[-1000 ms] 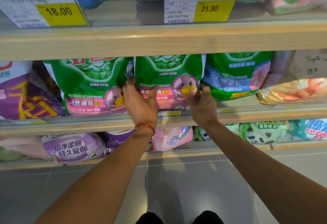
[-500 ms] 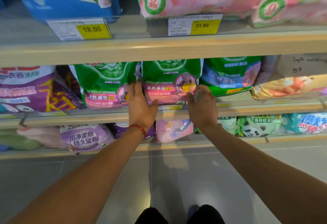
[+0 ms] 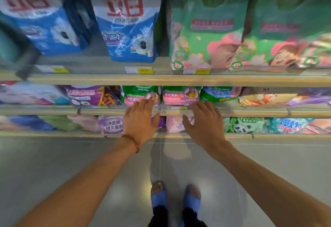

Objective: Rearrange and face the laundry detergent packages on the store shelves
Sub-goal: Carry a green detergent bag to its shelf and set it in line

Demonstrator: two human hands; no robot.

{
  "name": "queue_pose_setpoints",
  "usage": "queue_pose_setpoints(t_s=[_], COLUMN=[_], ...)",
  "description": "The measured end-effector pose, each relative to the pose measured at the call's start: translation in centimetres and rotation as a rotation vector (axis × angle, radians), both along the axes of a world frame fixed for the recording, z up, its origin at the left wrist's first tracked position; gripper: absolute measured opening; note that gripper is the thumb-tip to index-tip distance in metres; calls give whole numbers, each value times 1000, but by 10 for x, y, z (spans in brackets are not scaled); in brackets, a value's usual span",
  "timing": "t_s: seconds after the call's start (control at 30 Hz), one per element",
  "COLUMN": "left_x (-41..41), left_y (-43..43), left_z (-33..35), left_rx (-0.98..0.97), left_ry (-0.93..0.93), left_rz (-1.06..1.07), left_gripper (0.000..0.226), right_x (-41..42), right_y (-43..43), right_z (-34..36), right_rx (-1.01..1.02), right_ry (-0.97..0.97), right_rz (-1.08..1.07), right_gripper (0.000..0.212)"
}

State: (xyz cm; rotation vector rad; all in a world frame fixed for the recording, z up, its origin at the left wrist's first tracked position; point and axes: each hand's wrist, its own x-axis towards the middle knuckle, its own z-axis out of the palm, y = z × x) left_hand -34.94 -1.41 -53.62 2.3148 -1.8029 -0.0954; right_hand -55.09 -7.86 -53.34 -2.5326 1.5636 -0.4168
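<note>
Two green-and-pink detergent bags stand side by side on the middle shelf [image 3: 250,113]: the left one [image 3: 136,94] and the right one [image 3: 180,95]. My left hand [image 3: 141,121], with a red string on its wrist, hovers just below the left bag with fingers spread, its fingertips at the bag's lower edge. My right hand [image 3: 204,123] is open below the right bag, over the shelf's front rail, holding nothing. A green-and-blue bag [image 3: 220,93] stands to the right of the pair.
The upper shelf carries blue-and-white bags [image 3: 129,28] and green-and-pink bags [image 3: 206,33] with yellow price tags [image 3: 145,70]. Purple bags [image 3: 93,95] lie left of the pair. The lowest shelf holds a lilac bag [image 3: 112,125] and a panda bag [image 3: 243,125]. My feet [image 3: 175,198] stand on grey tiles.
Both hands have come off the middle green-and-pink bag and drawn back with fingers spread. The view has tilted up and pulled away, showing the upper shelf's bags.
</note>
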Motion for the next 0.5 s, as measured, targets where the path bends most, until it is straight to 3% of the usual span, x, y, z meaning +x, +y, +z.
queue_pose_setpoints(t_s=[0.23, 0.4, 0.5], left_x=[-8, -18, -18], left_y=[65, 105, 122], left_z=[66, 100, 118], left_rx=[18, 25, -3], left_ry=[-122, -113, -132], left_rz=[63, 145, 170], left_gripper=[42, 40, 38], right_x=[9, 4, 8], right_y=[46, 69, 75], right_z=[59, 83, 97], right_rx=[-44, -116, -164], right_ry=[-33, -173, -161], right_rz=[125, 189, 219], right_gripper=[32, 32, 34])
